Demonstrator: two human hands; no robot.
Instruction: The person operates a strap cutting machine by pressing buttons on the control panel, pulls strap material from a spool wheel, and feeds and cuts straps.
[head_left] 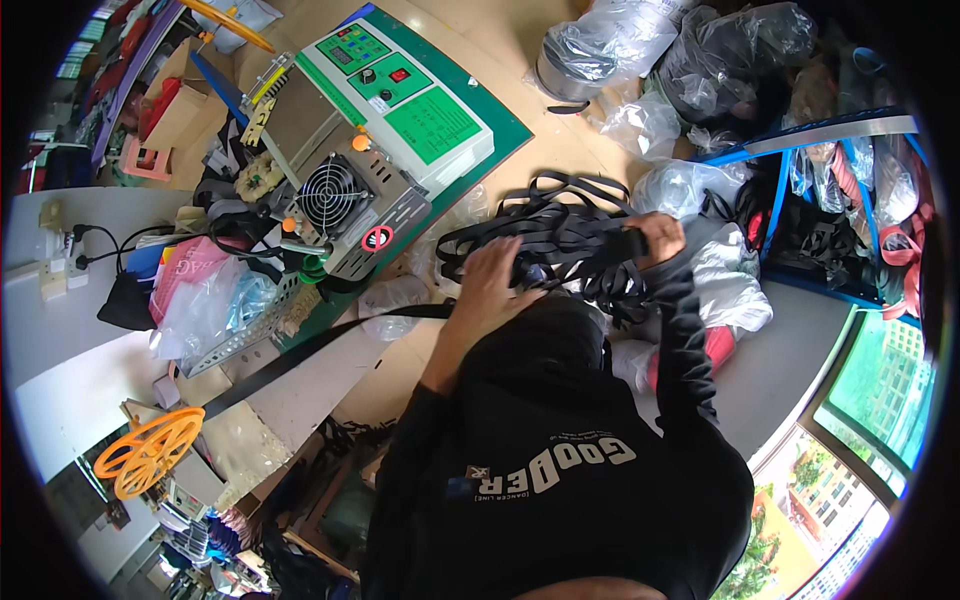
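Note:
A tangled heap of black webbing strap [570, 205] lies in front of my body. My right hand [662, 238] is closed round a folded length of this strap at the heap's right side. My left hand [488, 285] is at the heap's left side, its thumb and fingers around black strap; the exact grip is partly hidden. One long strap [340, 328] stretches from the lower left up to my left wrist, where it passes out of sight behind the hand.
A green-and-white control machine [410, 95] with a round fan [333, 195] stands on a green table at upper left. An orange spoked reel [150, 452] is at lower left. Plastic-wrapped rolls [610, 50] and a blue-framed rack [815, 215] stand at right, with a window below.

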